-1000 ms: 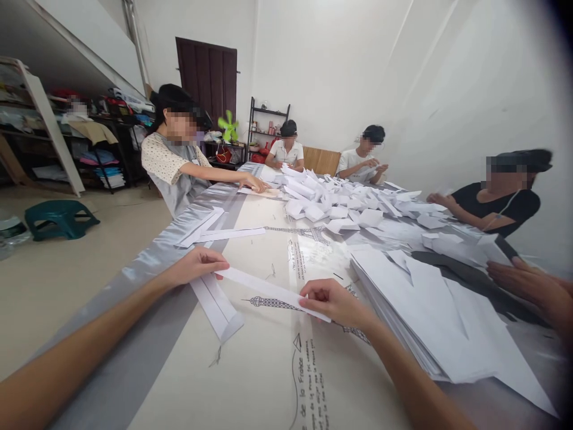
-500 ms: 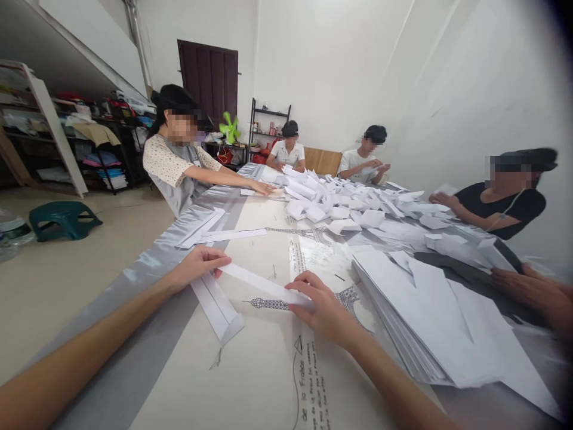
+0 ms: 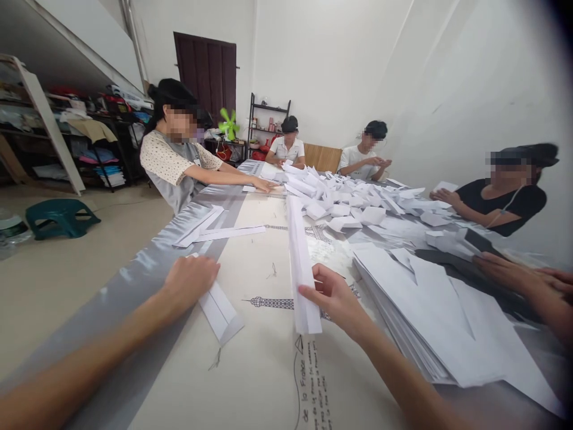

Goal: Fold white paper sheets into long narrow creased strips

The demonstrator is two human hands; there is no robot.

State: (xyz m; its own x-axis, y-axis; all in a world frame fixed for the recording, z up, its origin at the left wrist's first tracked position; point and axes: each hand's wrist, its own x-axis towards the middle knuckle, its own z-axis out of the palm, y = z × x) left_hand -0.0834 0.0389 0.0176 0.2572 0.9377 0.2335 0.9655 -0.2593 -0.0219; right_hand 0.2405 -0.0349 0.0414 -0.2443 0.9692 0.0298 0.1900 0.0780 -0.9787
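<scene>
Head view: the right hand pinches a long white paper strip between thumb and fingers near its lower end. Smooth and narrow, creased lengthwise, the strip points away from the person above the middle of the table, its far end overlapping the near edge of a heap of folded papers (whether the two touch, I cannot tell).

The left hand is bent over the upper end of a flat folded strip, knuckles up; its fingertips are hidden, so I cannot tell whether it grips the paper. That flat strip has a straight seam down its length and a rounded fold at its lower end.

Just beyond the left hand, a slanting folded strip and a slimmer strip form a rough V. Beneath them runs a cloth with satiny grey borders and a matte cream band printed with black lattice towers. To the right, large crisp sheets lie in a thick, uneven stack.
</scene>
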